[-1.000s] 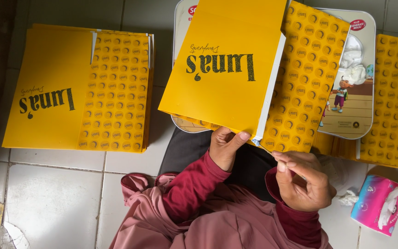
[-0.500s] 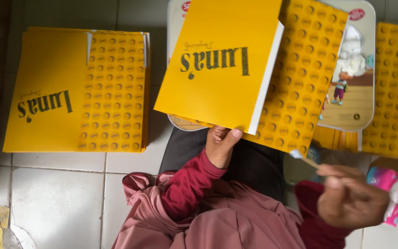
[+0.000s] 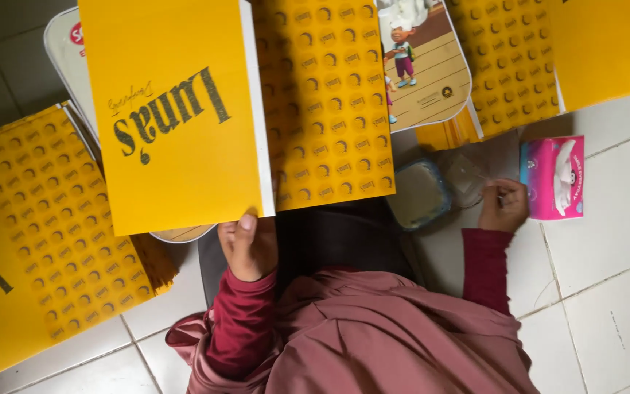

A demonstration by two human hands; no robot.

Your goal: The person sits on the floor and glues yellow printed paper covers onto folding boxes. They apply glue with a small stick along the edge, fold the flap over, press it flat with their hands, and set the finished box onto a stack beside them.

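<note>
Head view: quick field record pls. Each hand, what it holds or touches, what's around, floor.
left hand: grips the bottom edge of a folded yellow cardboard box blank, thumb on its plain face
right hand: on the floor beside a pink tissue pack, pinching something small, too blurred to tell
between hands: shallow blue-rimmed container with pale contents
around: further yellow dotted box blanks lie left and upper right; a rounded cartoon-printed tray lies under them
floor: white tiles

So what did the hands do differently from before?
The right hand swung out from the lap to the floor, beside the pink tissue pack and a small clear container. The left hand still holds the yellow folded carton by its edge.
</note>
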